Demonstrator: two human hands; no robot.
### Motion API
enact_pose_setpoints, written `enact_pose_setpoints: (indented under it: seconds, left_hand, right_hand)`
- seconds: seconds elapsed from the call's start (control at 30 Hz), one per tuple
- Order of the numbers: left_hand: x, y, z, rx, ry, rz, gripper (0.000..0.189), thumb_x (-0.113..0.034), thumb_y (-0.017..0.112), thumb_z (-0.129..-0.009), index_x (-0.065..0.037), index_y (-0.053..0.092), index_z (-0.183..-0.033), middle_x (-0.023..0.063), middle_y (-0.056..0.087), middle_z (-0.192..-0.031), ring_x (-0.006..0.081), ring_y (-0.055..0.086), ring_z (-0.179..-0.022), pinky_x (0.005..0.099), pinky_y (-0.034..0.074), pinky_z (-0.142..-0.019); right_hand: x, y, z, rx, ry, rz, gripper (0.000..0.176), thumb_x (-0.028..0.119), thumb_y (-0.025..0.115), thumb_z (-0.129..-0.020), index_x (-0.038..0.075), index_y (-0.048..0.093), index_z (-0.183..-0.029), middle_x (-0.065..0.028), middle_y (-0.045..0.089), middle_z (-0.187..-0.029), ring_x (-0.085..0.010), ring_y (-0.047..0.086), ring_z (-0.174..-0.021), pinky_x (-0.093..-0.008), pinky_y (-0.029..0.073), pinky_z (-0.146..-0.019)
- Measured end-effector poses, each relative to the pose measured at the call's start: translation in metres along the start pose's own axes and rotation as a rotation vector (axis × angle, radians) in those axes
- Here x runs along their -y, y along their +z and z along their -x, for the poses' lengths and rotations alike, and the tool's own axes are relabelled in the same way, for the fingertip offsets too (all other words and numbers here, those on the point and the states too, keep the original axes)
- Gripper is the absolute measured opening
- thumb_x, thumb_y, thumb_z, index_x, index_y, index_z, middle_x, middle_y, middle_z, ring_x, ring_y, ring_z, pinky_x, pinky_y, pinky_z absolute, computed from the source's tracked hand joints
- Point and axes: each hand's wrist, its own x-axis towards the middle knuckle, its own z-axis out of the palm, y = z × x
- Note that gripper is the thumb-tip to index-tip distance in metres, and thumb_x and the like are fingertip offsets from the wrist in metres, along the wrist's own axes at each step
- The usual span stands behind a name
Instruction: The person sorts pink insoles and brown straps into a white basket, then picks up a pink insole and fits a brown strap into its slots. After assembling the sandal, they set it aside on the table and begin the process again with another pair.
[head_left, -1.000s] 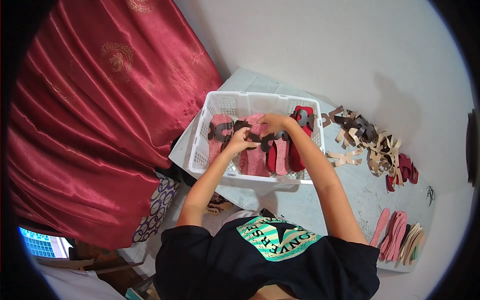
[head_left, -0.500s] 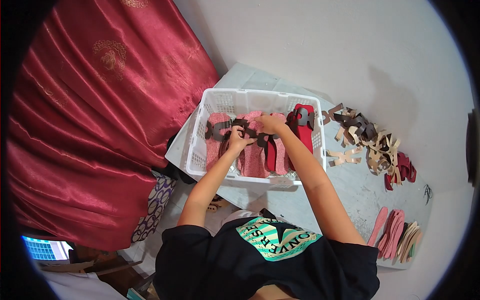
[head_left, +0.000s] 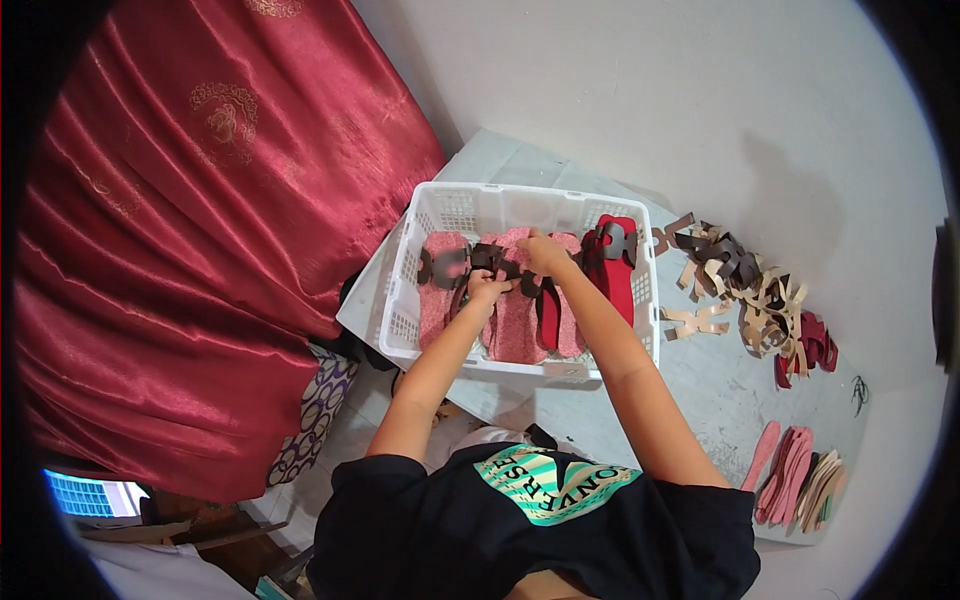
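The left hand (head_left: pixel 487 288) has its grip closed on one end of a dark strap (head_left: pixel 505 266), fingers curled over it. The right hand (head_left: pixel 547 254) sits just beside it, its grip pinched on the same strap from the far side, so the two hands nearly touch. The strap is held low inside a white basket (head_left: pixel 520 196), right over a row of pink soles (head_left: pixel 515 328) that stand on edge and fill the middle of it. Another dark cutout (head_left: pixel 441 268) lies across the soles at the left, and a red sole (head_left: pixel 622 285) leans on the right wall. The basket rests at the corner of a pale worktop (head_left: pixel 700 395). Further right on it lies a heap of tan and brown straps (head_left: pixel 748 290), and a stack of soles (head_left: pixel 795 470) lies near its edge. A red curtain (head_left: pixel 200 250) hangs at the left.
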Motion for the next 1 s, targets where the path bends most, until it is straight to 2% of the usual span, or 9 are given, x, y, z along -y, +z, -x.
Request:
enact_pose_setpoints:
  seconds: [0.17,0.23,0.33,0.47,0.53,0.63,0.77,0.83,1.0]
  left_hand:
    - [0.018,0.004,-0.019,-0.063,-0.056,0.051,0.064,-0.007,0.085,-0.047,0.0,0.048,-0.099,0.0069,0.053,-0.09,0.0165,0.052,-0.081,0.0277,0.044,-0.071]
    - [0.033,0.006,-0.035,0.064,-0.146,0.248,0.064,-0.003,0.082,-0.055,0.0,0.046,-0.108,0.0118,0.053,-0.107,0.0198,0.053,-0.095,0.0281,0.043,-0.077]
    - [0.038,0.0,-0.038,0.309,-0.152,0.355,0.055,-0.003,0.08,-0.058,-0.006,0.052,-0.105,0.0073,0.056,-0.106,0.0209,0.055,-0.095,0.0321,0.041,-0.08]
    - [0.065,0.013,-0.066,-0.007,-0.35,0.061,0.044,-0.003,0.078,-0.062,-0.01,0.058,-0.1,0.0034,0.06,-0.103,0.0203,0.056,-0.095,0.0356,0.04,-0.081]
    - [0.068,0.009,-0.063,0.16,-0.278,0.326,0.036,-0.004,0.077,-0.063,-0.01,0.061,-0.095,0.0042,0.062,-0.1,0.0193,0.055,-0.097,0.0391,0.035,-0.085]
    - [0.05,0.007,-0.046,0.171,-0.274,0.269,0.032,-0.004,0.073,-0.067,-0.011,0.062,-0.096,0.0032,0.062,-0.102,0.0194,0.054,-0.098,0.0416,0.03,-0.089]
    - [0.105,0.007,-0.099,0.405,-0.26,0.466,0.029,-0.004,0.07,-0.07,-0.014,0.063,-0.097,0.001,0.061,-0.106,0.0187,0.051,-0.104,0.0437,0.024,-0.093]
    - [0.069,0.009,-0.067,0.189,-0.306,0.23,0.034,-0.003,0.067,-0.072,-0.015,0.061,-0.103,-0.0015,0.06,-0.109,0.019,0.051,-0.106,0.0439,0.024,-0.094]
    - [0.046,0.008,-0.044,0.171,-0.187,0.244,0.053,-0.006,0.073,-0.068,-0.018,0.053,-0.116,-0.0019,0.057,-0.114,0.0192,0.048,-0.11,0.0475,0.02,-0.095]
  right_hand:
    - [-0.008,0.012,-0.016,-0.008,-0.025,0.013,0.05,0.016,0.074,-0.062,0.008,0.056,-0.109,-0.0213,0.047,-0.109,-0.038,0.051,-0.099,-0.0397,0.045,-0.084]
    - [-0.007,0.01,-0.018,0.031,0.006,-0.001,0.051,0.017,0.074,-0.061,0.008,0.056,-0.108,-0.0216,0.049,-0.106,-0.0372,0.051,-0.099,-0.0396,0.045,-0.084]
    - [-0.01,0.013,-0.023,0.036,-0.033,0.004,0.052,0.019,0.075,-0.061,0.008,0.057,-0.108,-0.0212,0.05,-0.106,-0.0366,0.051,-0.1,-0.0395,0.045,-0.084]
    - [-0.011,0.017,-0.03,0.046,-0.016,0.029,0.051,0.019,0.075,-0.061,0.009,0.057,-0.107,-0.0202,0.051,-0.108,-0.0364,0.051,-0.1,-0.0385,0.045,-0.085]
    - [-0.009,0.015,-0.032,0.106,0.044,0.042,0.054,0.02,0.075,-0.06,0.01,0.056,-0.11,-0.0187,0.05,-0.112,-0.0346,0.052,-0.101,-0.0402,0.045,-0.085]
    - [0.001,0.012,-0.025,0.094,0.127,0.056,0.057,0.018,0.073,-0.062,0.011,0.052,-0.114,-0.0171,0.047,-0.117,-0.0342,0.051,-0.103,-0.0429,0.045,-0.084]
    - [0.005,0.027,-0.012,-0.044,0.12,0.127,0.059,0.016,0.072,-0.064,0.013,0.048,-0.118,-0.0144,0.045,-0.12,-0.0337,0.047,-0.108,-0.0431,0.045,-0.085]
    - [0.0,0.037,0.002,-0.421,-0.046,0.246,0.06,0.016,0.07,-0.065,0.013,0.047,-0.121,-0.0114,0.044,-0.12,-0.0324,0.042,-0.112,-0.0438,0.039,-0.091]
    - [0.005,0.039,0.049,-0.363,-0.087,0.338,0.067,0.025,0.07,-0.067,0.014,0.043,-0.127,-0.0077,0.037,-0.132,-0.0312,0.028,-0.126,-0.0571,0.022,-0.098]
